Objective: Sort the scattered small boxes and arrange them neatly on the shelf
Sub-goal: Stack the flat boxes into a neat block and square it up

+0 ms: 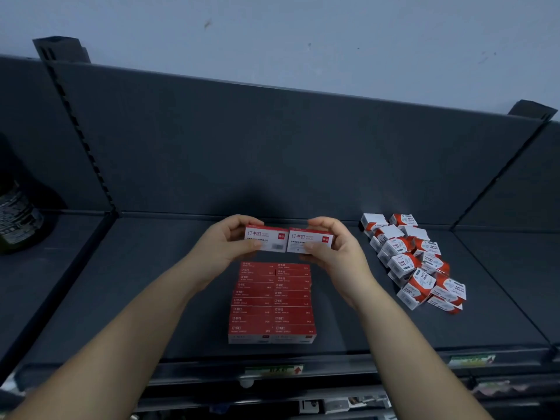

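- A dark bottle (18, 213) stands far to the left of the red block, on the neighbouring shelf bay.
- The left hand (224, 242) is raised just behind the red block; its fingers curl over the top and its thumb presses the lower edge of the left staple box (266, 242).
- The right staple box (309, 243) touches the left one end to end, both held in the air above the block's far edge.
- The right hand (338, 251) pinches that box the same way, fingers above and thumb below.
- The red block (272, 301), two tidy columns of staple boxes, lies on the shelf (136, 283) near its front edge.
- A loose pile of paper clip boxes (415, 262) lies well to the right of the block.
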